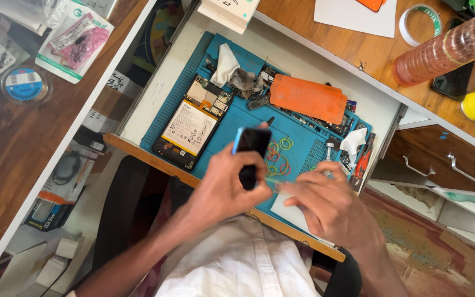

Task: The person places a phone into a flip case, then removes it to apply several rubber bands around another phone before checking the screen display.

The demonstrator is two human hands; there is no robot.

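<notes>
Left hand (pixel 224 184) fingers wrapped round black phone (pixel 251 154) held upright over blue mat (pixel 298 146), right hand (pixel 325 203) fingers blurred, pinching thin tool (pixel 275 179), grip unclear, rubber bands (pixel 277 157) beneath.

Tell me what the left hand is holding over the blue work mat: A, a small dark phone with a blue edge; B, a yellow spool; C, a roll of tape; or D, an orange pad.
A: the left hand grips a small dark phone with a blue edge above the blue work mat, while the orange pad lies farther back on the mat.
</notes>
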